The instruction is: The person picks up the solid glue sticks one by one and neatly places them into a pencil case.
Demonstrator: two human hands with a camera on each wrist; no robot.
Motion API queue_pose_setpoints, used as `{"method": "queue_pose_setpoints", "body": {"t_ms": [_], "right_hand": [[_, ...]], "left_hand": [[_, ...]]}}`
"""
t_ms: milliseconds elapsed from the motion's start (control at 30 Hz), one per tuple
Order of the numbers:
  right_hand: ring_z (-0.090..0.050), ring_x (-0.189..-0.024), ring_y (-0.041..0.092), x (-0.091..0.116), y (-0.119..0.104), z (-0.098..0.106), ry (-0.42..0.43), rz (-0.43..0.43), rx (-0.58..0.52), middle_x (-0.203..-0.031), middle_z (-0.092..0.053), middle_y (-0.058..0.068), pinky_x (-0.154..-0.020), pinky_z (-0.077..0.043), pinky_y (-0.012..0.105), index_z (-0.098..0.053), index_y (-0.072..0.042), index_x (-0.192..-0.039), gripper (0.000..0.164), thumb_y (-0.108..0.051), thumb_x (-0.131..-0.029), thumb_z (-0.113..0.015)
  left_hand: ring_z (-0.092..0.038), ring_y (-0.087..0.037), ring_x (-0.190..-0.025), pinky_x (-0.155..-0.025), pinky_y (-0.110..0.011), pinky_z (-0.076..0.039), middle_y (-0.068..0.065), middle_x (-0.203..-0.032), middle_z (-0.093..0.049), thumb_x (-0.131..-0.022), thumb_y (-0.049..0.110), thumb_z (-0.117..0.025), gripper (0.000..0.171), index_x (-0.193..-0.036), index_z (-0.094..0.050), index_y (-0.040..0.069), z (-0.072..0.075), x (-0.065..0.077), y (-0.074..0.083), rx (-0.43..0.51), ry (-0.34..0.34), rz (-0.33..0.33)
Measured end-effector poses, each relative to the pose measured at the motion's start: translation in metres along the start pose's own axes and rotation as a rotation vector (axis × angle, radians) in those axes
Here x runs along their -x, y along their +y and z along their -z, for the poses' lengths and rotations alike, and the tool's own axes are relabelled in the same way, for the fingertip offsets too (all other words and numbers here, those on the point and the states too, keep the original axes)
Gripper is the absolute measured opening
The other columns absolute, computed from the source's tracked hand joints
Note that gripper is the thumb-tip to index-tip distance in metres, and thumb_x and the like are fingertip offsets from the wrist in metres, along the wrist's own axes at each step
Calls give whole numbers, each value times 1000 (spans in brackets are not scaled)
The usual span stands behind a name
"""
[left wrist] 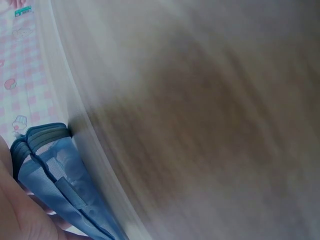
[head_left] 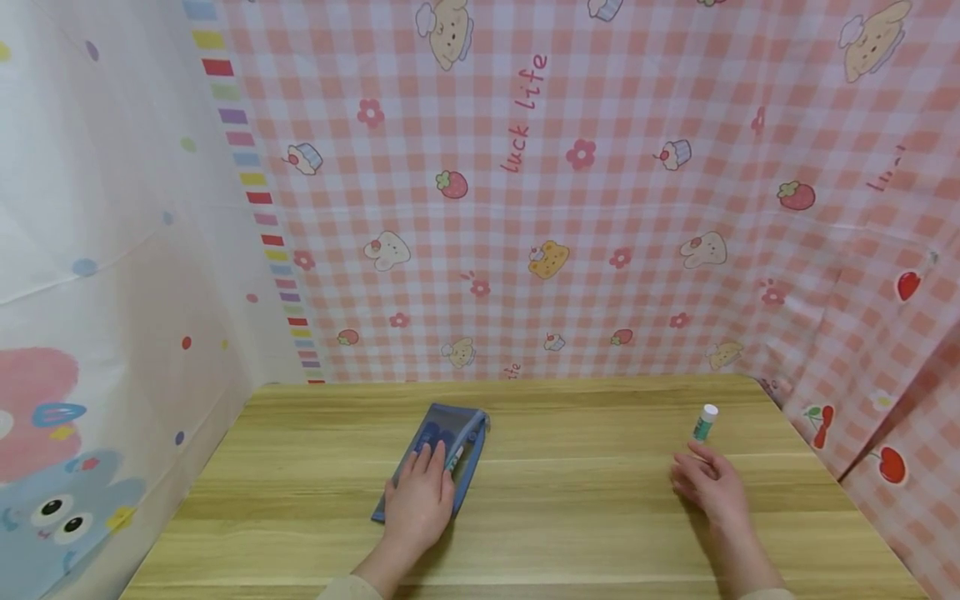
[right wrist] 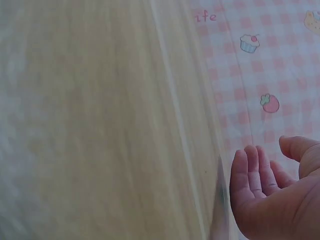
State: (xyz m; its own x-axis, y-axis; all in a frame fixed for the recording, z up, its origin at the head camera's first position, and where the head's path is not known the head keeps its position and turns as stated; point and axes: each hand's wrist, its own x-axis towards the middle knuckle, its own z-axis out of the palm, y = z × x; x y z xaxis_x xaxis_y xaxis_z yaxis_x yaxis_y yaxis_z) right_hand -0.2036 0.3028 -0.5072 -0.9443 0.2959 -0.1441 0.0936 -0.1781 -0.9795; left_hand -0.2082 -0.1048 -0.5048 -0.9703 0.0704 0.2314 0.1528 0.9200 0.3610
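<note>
A blue zippered mesh pencil pouch (head_left: 454,419) lies slanted on the table, left of centre. Dark blue items and a pale, pen-like item show through its mesh. My left hand (head_left: 420,500) rests over its lower part, fingers extended along it. The pouch (left wrist: 67,185) appears beside my palm in the left wrist view, with some fingers partly hidden. At the right, a small green glue stick (head_left: 703,425) with a white cap stands upright. My right hand (head_left: 714,492) is just in front of it, loosely bent and holding nothing. The right wrist view shows those fingers (right wrist: 254,170) apart from any object.
The wooden table (head_left: 570,500) stretches between both hands. A pink checked cloth (head_left: 510,208) hangs behind it and round the right side. On the left hangs a white cloth (head_left: 172,275) with coloured dots and cartoon figures.
</note>
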Motion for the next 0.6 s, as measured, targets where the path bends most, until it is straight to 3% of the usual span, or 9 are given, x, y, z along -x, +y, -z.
{"method": "queue_pose_setpoints", "body": {"t_ms": [167, 367, 600], "right_hand": [[-66, -74, 0, -4, -3, 6, 63, 22, 43, -80, -66, -16, -70, -55, 19, -51, -11, -122, 27, -7, -97, -62], [-58, -69, -5, -11, -7, 10, 181, 73, 158, -75, -58, -22, -63, -51, 14, -42, 6, -138, 49, -10, -97, -61], [-52, -71, -10, -23, -9, 17, 298, 187, 195, -75, -56, -27, -63, -46, 8, -45, 7, -135, 48, -8, -94, -65]], "left_hand": [[-43, -42, -134, -95, -77, -32, -20, -145, -50, -103, 27, -44, 47, -144, -52, 7, 0, 0, 0, 3, -2, 8], [-43, -43, -134, -94, -77, -32, -20, -145, -49, -103, 27, -44, 47, -144, -51, 7, 0, 0, -1, 4, -1, 3], [-43, -43, -134, -94, -77, -32, -20, -145, -50, -102, 26, -44, 46, -144, -52, 7, -1, 0, -1, 6, 2, 3]]}}
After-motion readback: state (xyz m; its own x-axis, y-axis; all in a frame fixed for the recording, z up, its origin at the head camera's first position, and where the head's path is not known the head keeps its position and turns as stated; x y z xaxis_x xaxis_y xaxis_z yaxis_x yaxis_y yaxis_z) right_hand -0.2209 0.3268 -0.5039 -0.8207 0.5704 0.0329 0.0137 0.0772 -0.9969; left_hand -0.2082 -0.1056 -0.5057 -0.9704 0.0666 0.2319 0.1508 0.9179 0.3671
